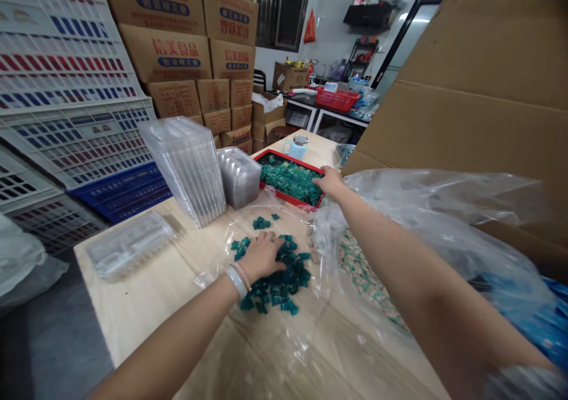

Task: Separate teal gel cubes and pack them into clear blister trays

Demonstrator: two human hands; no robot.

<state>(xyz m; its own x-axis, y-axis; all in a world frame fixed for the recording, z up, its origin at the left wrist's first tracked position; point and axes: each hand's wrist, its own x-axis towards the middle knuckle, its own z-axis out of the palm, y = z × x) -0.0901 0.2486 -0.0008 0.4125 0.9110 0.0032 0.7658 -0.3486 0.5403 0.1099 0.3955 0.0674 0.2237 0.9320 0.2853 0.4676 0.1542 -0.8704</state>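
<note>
My left hand lies palm down on a pile of small teal wrapped candies spread over a clear plastic sheet on the wooden table; its fingers curl into the pile. My right hand reaches far forward and grips the near right rim of a red tray filled with the same teal candies. A few loose candies lie between the pile and the tray.
Stacks of clear plastic containers stand left of the tray, one flat container nearer the table's left edge. A light blue mug sits behind the tray. A large cardboard sheet and a crumpled plastic bag fill the right. Cartons and crates stack at left.
</note>
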